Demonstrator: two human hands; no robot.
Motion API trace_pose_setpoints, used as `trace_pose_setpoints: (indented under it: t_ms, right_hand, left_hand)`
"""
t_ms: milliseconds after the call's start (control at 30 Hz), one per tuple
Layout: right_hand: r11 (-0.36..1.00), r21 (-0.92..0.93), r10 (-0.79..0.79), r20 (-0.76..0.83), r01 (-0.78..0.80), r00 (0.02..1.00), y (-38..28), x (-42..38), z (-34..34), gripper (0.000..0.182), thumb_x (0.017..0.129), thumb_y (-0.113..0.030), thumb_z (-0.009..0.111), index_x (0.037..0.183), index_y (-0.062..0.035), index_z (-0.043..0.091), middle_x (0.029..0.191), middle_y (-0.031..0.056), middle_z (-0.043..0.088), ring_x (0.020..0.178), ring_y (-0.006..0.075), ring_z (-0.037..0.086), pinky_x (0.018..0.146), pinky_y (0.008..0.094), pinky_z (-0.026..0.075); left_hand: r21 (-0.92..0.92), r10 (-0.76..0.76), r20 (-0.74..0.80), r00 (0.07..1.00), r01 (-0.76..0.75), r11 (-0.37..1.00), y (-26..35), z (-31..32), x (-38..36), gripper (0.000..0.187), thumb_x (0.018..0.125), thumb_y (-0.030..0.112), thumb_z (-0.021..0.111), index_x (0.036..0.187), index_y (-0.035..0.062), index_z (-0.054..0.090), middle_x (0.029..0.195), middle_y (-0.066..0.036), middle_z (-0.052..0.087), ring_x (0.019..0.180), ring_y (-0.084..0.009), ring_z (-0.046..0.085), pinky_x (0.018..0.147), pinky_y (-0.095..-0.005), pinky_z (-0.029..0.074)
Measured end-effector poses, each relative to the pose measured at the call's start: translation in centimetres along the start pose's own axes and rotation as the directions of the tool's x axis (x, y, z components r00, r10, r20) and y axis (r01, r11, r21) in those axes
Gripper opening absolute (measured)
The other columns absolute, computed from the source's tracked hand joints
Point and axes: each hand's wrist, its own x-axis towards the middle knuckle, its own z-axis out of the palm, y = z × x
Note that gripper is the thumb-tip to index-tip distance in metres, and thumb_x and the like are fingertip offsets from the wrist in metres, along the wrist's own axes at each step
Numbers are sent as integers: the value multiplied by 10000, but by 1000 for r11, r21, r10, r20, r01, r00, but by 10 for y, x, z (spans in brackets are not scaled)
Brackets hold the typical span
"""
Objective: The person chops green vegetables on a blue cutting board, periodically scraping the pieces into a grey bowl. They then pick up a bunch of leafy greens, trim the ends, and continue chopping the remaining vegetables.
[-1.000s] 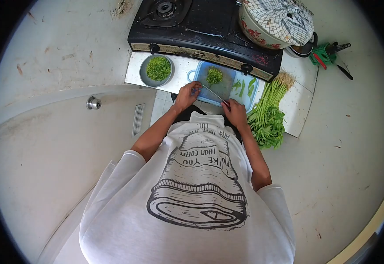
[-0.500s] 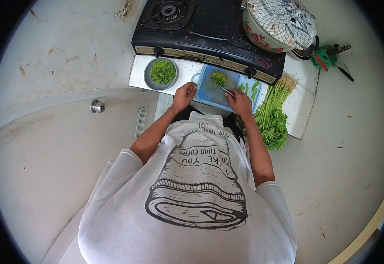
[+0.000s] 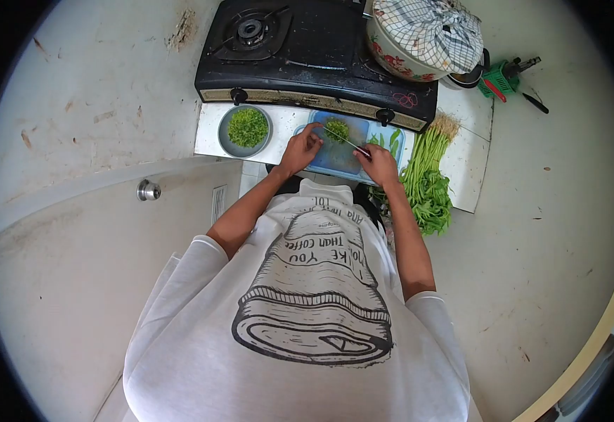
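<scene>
My right hand [image 3: 378,166] is closed around the handle of a knife [image 3: 345,139], its blade slanting up and left across a small pile of chopped greens [image 3: 336,129]. The pile lies on a blue cutting board [image 3: 331,167]. At the board's left edge, my left hand [image 3: 301,150] has its index finger stretched out to the knife's tip, the other fingers loosely bent. Several loose green leaves [image 3: 393,140] rest on the board's right part. Left of the board, a grey bowl [image 3: 222,138] holds more chopped greens [image 3: 248,127].
A black gas stove [image 3: 321,65] stands directly behind the board. On it is a flowered pot [image 3: 399,65] wrapped in checked cloth [image 3: 430,32]. A bundle of leafy stalks [image 3: 425,165] lies to the right, with a green basket [image 3: 498,81] farther back.
My left hand has moved up and over the board's left edge, its index finger now stretched to the blade's tip. My right hand keeps the knife. The whole view has shifted slightly.
</scene>
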Motion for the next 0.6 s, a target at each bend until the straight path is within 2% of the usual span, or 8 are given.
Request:
trace_pose_setpoints:
  t_ms: [133, 233, 333, 433, 533, 600]
  right_hand:
    - [1000, -1, -15, -48, 15, 999, 0, -3, 2, 362, 932, -406, 741, 1008, -52, 742, 959, 161, 736, 850, 376, 715, 766, 472, 557]
    - [1000, -11, -30, -67, 29, 997, -5, -8, -1, 314, 914, -371, 755, 994, -68, 746, 966, 143, 723, 883, 363, 709, 782, 469, 559]
    - [1000, 0, -26, -81, 27, 996, -12, -12, -6, 285, 900, -343, 768, 984, -71, 745, 950, 133, 709, 890, 356, 701, 789, 464, 559]
    - [999, 21, -27, -118, 29, 993, -8, -16, -2, 277, 894, -329, 778, 972, -66, 742, 938, 132, 703, 884, 354, 699, 788, 458, 558]
    - [999, 34, 5, -125, -1, 992, -6, -23, -1, 284, 897, -331, 779, 954, -55, 739, 927, 139, 699, 884, 355, 699, 784, 457, 554]
    - [998, 62, 28, -147, -19, 989, -2, -32, 3, 305, 903, -337, 779, 946, -38, 730, 912, 152, 690, 859, 364, 691, 766, 454, 545]
  left_hand:
    - [70, 52, 152, 987, -63, 996, 2, -2, 8, 409, 979, 96, 669, 1383, 101, 603, 910, -116, 725, 767, -205, 710, 731, -350, 572]
    - [83, 163, 190, 968, -181, 980, -9, 3, 13, 420, 971, 81, 658, 1386, 94, 602, 911, -117, 728, 744, -206, 711, 707, -350, 571]
    - [64, 139, 200, 970, -155, 986, -16, 5, 21, 421, 928, 61, 664, 1347, 101, 643, 808, -138, 715, 695, -240, 712, 679, -365, 563]
    - [108, 75, 252, 965, -105, 989, -15, -1, 27, 447, 926, 84, 669, 1370, 112, 624, 746, -128, 708, 664, -254, 711, 664, -370, 561]
    - [79, 98, 235, 967, -120, 990, -9, -5, 28, 474, 925, 104, 673, 1393, 117, 600, 724, -125, 703, 647, -268, 708, 649, -385, 554]
    - [155, 31, 238, 971, -70, 985, -3, -11, 27, 480, 931, 113, 674, 1403, 124, 588, 717, -127, 699, 639, -274, 704, 635, -397, 545]
